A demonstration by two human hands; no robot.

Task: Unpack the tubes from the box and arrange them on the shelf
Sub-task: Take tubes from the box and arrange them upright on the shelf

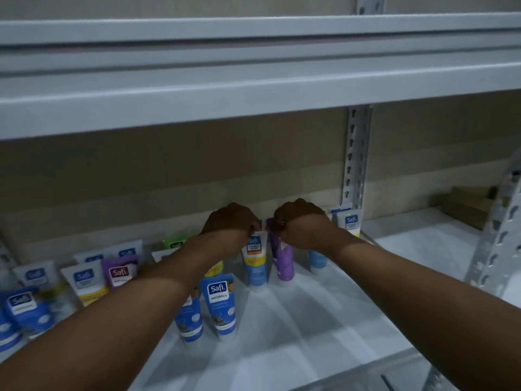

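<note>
Both my arms reach deep into a white shelf (324,320). My left hand (229,220) pinches the top of a blue, yellow and white tube (255,263) that stands cap-down. My right hand (300,224) grips the top of a purple tube (283,261) right beside it, also cap-down. Several more tubes stand to the left, among them a blue one marked Naturals (222,306) and a purple one (119,270). Another tube (351,222) stands at the back right near the upright. The box is not in view.
An upper shelf board (253,88) hangs low over the working shelf. A perforated metal upright (355,153) stands at the back, another upright (499,235) at the right front. Bare white shelf surface lies in front of and right of my hands.
</note>
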